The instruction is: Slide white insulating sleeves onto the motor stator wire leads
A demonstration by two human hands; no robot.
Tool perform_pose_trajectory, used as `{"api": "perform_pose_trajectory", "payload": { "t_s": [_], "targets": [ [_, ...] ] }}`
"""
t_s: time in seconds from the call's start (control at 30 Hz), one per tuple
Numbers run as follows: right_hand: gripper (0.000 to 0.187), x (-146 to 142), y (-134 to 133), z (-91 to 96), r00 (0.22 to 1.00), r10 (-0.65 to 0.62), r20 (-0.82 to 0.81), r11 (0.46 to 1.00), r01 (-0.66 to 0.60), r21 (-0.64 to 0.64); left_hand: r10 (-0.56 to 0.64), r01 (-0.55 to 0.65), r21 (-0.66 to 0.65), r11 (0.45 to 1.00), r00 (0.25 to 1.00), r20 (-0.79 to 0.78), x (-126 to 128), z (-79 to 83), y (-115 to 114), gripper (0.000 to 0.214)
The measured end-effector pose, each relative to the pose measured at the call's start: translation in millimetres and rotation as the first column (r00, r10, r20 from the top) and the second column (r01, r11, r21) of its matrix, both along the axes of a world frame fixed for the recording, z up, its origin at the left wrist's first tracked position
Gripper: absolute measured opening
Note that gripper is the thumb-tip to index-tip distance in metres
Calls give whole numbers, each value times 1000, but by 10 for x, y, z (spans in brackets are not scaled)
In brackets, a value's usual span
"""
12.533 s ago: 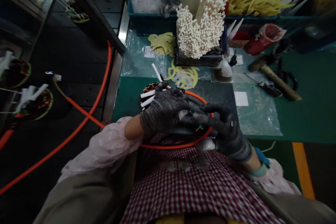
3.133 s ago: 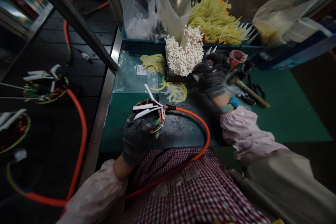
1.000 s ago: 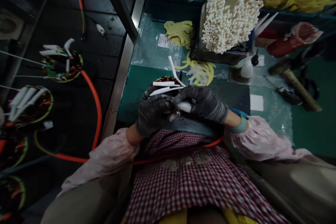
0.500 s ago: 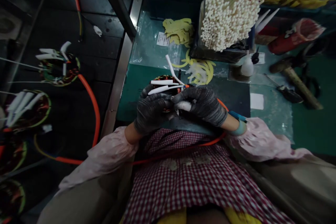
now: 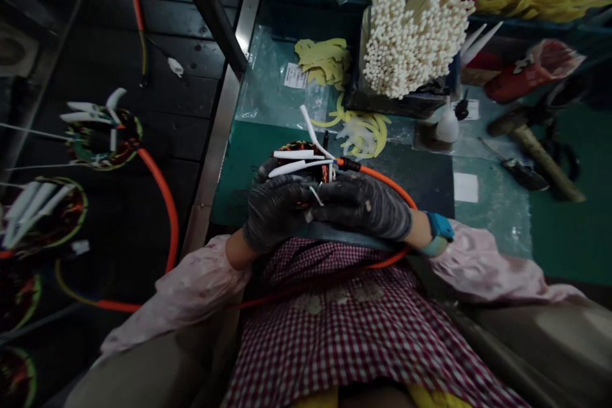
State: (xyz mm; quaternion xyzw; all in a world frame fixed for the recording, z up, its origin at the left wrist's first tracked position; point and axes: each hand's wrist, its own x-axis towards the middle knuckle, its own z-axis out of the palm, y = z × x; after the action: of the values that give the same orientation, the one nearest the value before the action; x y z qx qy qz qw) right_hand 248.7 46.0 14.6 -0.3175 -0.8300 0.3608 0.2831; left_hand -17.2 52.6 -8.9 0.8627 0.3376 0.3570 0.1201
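Right hand has shifted inward, curled closed beside the left hand, both gripping the wound stator coil below the orange cable.

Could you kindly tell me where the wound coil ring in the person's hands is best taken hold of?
Probably by its near rim, coming from the person's side, where the left hand and right hand cup the wound coil ring. White sleeves jut from its far side and the orange cable leaves it to the far right, so the near edge looks freest.
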Motion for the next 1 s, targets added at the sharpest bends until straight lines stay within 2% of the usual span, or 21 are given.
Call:
{"api": "perform_pose_trajectory", "payload": {
  "t_s": [0.07, 0.13, 0.2, 0.27, 0.37, 0.43, 0.47, 0.53, 0.6, 0.63, 0.73, 0.8, 0.9, 0.97, 1.0],
  "targets": [
    [23, 31, -46, -36, 998, -58, 15, 998, 58, 10, 0, 0, -7, 1000, 1000, 8, -15, 15, -6, 17],
    [18, 34, -98, -54, 1000, 12, -17, 997, -11, 80, -5, 4, 21, 1000, 998, 63, -8, 25, -6, 14],
    [23, -24, -134, -34, 993, 114, -36, 985, -108, 134, -22, 18, 34, 999, 994, 107, 15, 41, -1, 12],
    [23, -164, -111, 27, 994, 108, 2, 991, -108, 81, -18, 16, 13, 1000, 996, 92, 40, 67, 11, 10],
    [18, -447, 92, 158, 991, -56, 122, 998, 57, -9, 21, -21, -2, 1000, 1000, -11, 69, 92, 39, 15],
    [24, -564, 290, 249, 966, -184, 181, 983, 185, 10, 7, -6, 36, 999, 999, -33, 73, 71, 52, 17],
    [28, -575, 377, 292, 947, -267, 180, 964, 265, 36, -8, 9, 63, 998, 1000, -30, 67, 45, 50, 17],
    [33, -504, 484, 355, 878, -458, 143, 889, 449, 88, -11, 15, 122, 992, 999, -36, 27, -27, 23, 14],
    [32, -364, 487, 363, 813, -563, 150, 826, 552, 110, 32, -15, 175, 984, 995, -94, -62, -108, -27, 17],
    [35, -296, 463, 339, 806, -559, 195, 829, 549, 107, 64, -36, 205, 978, 990, -129, -127, -143, -51, 21],
    [56, -207, 425, 187, 831, -416, 369, 902, 429, 51, 127, -62, 278, 958, 967, -221, -394, -186, -64, 29],
    [53, -254, 529, 81, 846, -334, 416, 935, 354, 30, 117, -39, 304, 952, 963, -242, -579, -145, 9, 28],
    [56, -385, 858, 31, 895, -105, 433, 992, 125, -18, -11, 76, 272, 959, 972, -235, -729, 12, 207, 34],
    [52, -430, 1044, 69, 923, 63, 380, 997, -43, -61, -182, 251, 244, 937, 944, -274, -721, 129, 331, 40],
    [50, -421, 1088, 95, 934, 98, 345, 995, -80, -65, -273, 349, 237, 907, 913, -302, -698, 172, 373, 41]
  ]
}}
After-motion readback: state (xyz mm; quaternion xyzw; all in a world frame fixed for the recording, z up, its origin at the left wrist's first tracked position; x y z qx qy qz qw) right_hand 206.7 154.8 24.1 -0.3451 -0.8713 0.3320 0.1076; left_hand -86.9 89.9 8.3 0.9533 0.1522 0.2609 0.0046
